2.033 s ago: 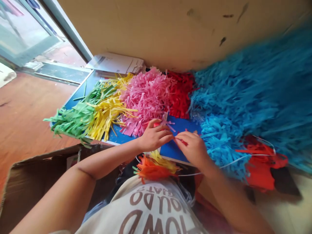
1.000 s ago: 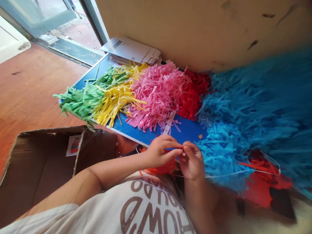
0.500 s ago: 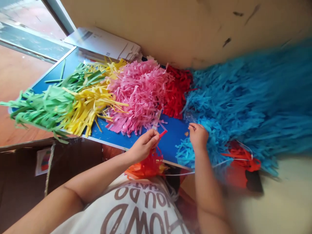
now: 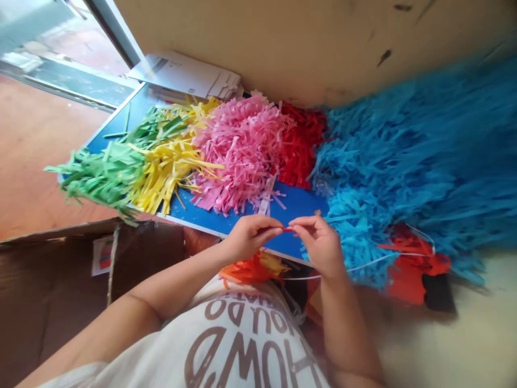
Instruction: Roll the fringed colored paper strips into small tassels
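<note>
My left hand (image 4: 248, 237) and my right hand (image 4: 319, 242) meet over the near edge of a blue board (image 4: 299, 207), both pinching a small red paper strip (image 4: 287, 229) between their fingertips. A thin white string (image 4: 375, 261) runs from under my right hand to the right. Below my hands, in my lap, lies an orange and yellow paper tassel (image 4: 252, 268). On the board are piles of cut paper fringe: green (image 4: 105, 172), yellow (image 4: 169, 164), pink (image 4: 242, 145), red (image 4: 301, 143).
A large mass of blue paper fringe (image 4: 412, 156) fills the right side against a beige wall (image 4: 283, 43). Red paper (image 4: 407, 272) lies under it. A brown cardboard box (image 4: 60, 291) stands at the lower left. White papers (image 4: 189, 75) are stacked at the board's far end.
My right hand came back from the blue fringe and joined my left hand at the red strip. The view shifted slightly.
</note>
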`<state>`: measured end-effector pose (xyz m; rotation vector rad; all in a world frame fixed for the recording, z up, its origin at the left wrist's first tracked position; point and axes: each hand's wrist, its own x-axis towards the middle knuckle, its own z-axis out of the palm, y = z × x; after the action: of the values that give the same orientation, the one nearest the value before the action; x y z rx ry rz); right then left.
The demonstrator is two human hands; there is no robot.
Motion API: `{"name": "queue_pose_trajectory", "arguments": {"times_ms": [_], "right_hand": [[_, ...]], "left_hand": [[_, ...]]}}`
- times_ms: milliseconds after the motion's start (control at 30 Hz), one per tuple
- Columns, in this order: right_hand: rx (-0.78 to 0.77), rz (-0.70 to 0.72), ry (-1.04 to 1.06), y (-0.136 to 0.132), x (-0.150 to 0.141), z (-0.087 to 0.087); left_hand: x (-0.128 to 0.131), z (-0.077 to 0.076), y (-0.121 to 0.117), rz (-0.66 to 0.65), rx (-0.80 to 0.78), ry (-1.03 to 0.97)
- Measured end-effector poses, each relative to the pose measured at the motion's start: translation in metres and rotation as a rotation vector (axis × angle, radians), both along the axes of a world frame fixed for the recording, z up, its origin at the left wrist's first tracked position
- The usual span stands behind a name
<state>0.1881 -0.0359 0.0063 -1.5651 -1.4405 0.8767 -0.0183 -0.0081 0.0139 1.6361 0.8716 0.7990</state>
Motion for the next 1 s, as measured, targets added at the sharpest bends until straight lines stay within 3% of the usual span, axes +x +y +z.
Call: {"name": "queue_pose_trajectory", "arguments": {"times_ms": [100, 233, 500, 700, 867, 1000], "right_hand": [[0.014, -0.103, 0.357, -0.03, -0.027, -0.008], [0.028, -0.177, 0.479, -0.041, -0.036, -0.021], [0.033, -0.299, 0.435, -0.046, -0.032, -0.018], [0.09, -0.198, 0.167, -0.048, -0.029, -0.016], [0.114, -0.152, 0.131, -0.048, -0.029, -0.013], [0.173, -0.154, 0.169, -0.046, -0.028, -0.015]], "left_hand": [[0.001, -0.001, -0.002, -0.005, 0.026, 0.001], [0.003, -0.001, -0.003, 0.033, 0.065, 0.036], [0.003, 0.0, -0.005, -0.001, 0.189, 0.093], [0.0, 0.004, -0.005, -0.101, 0.317, 0.254], [0.0, 0.005, -0.01, -0.103, 0.169, 0.223], [-0.001, 0.004, -0.006, -0.181, 0.118, 0.125]]}}
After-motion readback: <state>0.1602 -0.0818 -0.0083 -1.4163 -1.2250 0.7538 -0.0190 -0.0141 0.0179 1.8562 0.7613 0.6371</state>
